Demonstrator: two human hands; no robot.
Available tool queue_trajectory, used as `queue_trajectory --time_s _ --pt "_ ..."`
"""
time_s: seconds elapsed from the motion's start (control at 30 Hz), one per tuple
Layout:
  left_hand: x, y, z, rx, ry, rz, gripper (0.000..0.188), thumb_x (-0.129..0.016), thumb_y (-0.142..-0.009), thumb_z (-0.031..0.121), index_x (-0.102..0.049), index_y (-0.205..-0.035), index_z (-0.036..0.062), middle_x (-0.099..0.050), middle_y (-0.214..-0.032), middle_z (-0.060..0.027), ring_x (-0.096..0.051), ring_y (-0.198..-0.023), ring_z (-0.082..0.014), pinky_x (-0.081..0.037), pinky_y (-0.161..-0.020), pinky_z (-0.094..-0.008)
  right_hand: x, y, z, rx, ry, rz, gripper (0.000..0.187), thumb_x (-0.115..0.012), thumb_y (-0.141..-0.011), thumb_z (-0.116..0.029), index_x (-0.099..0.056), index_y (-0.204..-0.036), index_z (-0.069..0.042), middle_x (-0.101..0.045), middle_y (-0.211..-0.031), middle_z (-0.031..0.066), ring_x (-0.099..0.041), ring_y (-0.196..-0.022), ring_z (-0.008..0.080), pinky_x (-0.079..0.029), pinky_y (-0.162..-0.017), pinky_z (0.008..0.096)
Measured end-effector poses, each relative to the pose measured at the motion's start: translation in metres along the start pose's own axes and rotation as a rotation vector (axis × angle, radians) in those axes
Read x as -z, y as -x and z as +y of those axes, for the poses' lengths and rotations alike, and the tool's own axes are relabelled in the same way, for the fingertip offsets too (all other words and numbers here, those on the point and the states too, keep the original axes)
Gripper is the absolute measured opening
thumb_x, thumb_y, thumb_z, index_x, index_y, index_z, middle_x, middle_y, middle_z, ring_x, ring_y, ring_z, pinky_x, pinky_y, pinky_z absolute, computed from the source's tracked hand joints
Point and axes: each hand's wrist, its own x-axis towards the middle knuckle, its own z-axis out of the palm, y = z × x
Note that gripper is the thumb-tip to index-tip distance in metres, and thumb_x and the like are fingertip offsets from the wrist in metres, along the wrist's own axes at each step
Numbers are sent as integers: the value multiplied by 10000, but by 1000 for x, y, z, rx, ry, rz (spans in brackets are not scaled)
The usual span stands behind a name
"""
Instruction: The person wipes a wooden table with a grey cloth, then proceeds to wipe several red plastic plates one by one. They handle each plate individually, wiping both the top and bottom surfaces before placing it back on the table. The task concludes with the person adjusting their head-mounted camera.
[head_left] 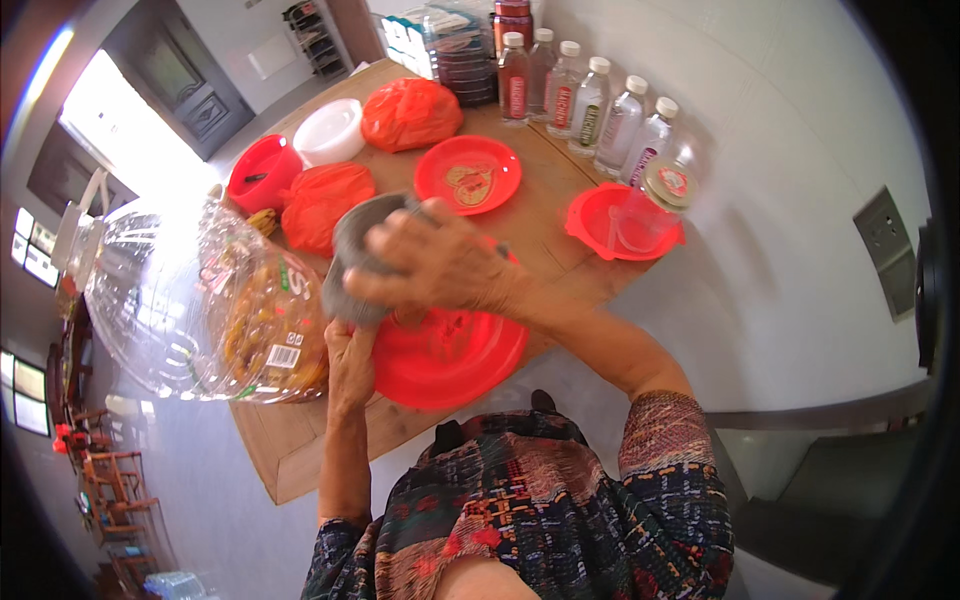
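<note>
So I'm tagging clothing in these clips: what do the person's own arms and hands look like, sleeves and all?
Both hands, left and right, are bare: no gloves, and no rings or watch that I can make out. The forearms are bare too. The sleeves are short, ending near the elbow, in a busy woven-looking pattern of dark blue, red, pink and cream, the same as the rest of the top.

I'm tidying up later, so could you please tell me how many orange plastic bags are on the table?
2. One orange bag lies at the table's far side beside the white bowl. The other orange bag lies nearer, beside the red bowl. More may be hidden behind the clear jug.
</note>
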Motion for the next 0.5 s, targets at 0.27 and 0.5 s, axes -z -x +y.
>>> queue_trajectory --time_s 0.27,0.5 --pt "-11 -7 -3 -103 204 279 377 -482 -961 131 -476 -1287 -57 -550 -1243 -113 -500 -1150 -176 -373 -1008 -315 -27 46 9 -936 -289 78 564 -703 -759 -223 -464 -1238 -46 -594 -1055 159 -610 -924 350 -504 -747 434" --pt "-33 5 2 -222 -40 358 379 -460 -957 83 -451 -1322 -18 -489 -1323 -118 -456 -1220 -199 -338 -1037 -326 -66 100 -57 -1562 -886 603 502 -699 -785 -55 -448 -1202 69 -638 -938 147 -646 -805 189 -510 -743 295"
